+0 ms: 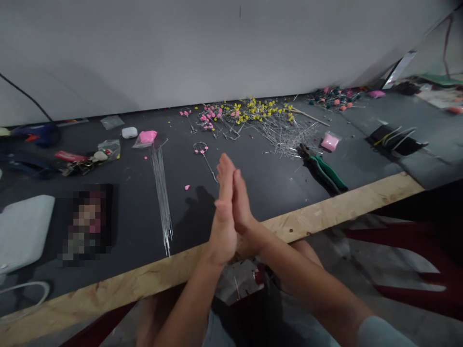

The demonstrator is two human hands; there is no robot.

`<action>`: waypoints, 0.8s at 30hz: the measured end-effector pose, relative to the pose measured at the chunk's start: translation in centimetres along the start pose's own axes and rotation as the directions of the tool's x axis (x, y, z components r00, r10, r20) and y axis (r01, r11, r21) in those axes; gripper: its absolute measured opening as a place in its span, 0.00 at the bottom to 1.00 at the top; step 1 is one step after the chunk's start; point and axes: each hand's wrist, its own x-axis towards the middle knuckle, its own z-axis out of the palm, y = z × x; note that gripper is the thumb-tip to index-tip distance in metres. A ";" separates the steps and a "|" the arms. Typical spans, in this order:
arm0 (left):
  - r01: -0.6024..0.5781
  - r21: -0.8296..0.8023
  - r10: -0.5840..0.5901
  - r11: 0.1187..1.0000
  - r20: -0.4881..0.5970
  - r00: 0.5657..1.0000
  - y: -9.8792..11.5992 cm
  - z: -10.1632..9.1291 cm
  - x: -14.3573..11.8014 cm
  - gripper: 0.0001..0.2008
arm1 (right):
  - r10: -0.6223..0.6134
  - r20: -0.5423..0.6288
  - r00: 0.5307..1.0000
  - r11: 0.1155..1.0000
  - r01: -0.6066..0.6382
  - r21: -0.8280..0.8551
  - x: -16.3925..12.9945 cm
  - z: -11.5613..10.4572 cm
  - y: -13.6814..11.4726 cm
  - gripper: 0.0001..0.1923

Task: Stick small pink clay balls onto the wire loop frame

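Observation:
My left hand [224, 217] and my right hand [241, 202] are pressed palm to palm above the table's front edge, fingers straight and held together. Whatever may lie between the palms is hidden. Just beyond the fingertips lies a twisted wire stem [209, 166] with a round loop carrying small pink bits. A small pink piece of clay [187, 187] rests to the left of my hands. Farther left is a bundle of straight thin wires [162, 197]. A pink clay packet [147, 137] sits at its far end.
Wire stems with yellow tips [258, 111] and pink tips [210, 115] are heaped at the back. Green-handled pliers [325, 173] and another pink packet [330, 141] lie right. Keys [81, 165], a white earbud case [129, 132] and a white device [25, 231] are left.

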 end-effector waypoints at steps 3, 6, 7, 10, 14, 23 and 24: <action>0.083 -0.080 -0.094 0.993 -0.138 0.986 -0.3 -0.1 0.9 0.33 | 0.075 0.037 0.996 0.997 -0.074 -0.024 -0.1 0.2 1.9 0.30; 0.224 -0.311 -0.296 0.924 -0.207 0.933 -0.7 0.6 1.0 0.30 | 0.029 -0.015 0.999 0.978 -0.032 -0.208 0.4 0.2 1.3 0.32; 0.262 -0.406 -0.361 0.876 -0.188 0.914 -0.8 1.0 0.9 0.29 | -0.007 0.011 1.000 0.956 0.010 -0.292 0.6 0.2 0.6 0.32; 0.327 -0.620 -0.489 0.713 -0.106 0.866 -1.1 1.7 0.6 0.29 | -0.021 0.014 1.000 0.912 0.025 -0.410 1.2 0.3 -1.2 0.28; 0.409 -0.697 -0.556 0.589 0.017 0.831 -1.7 0.9 1.1 0.29 | -0.018 -0.036 0.999 0.937 0.004 -0.349 0.8 0.7 -2.4 0.23; 0.369 -0.832 -0.708 0.416 -0.041 0.706 -1.1 -1.6 0.4 0.20 | -0.217 -0.112 0.970 0.954 0.186 -0.235 1.4 -3.1 -2.2 0.18; 0.358 -0.832 -0.697 0.424 -0.047 0.715 -1.0 -1.8 0.3 0.20 | -0.157 -0.084 0.984 0.968 0.137 -0.210 1.3 -3.5 -1.9 0.19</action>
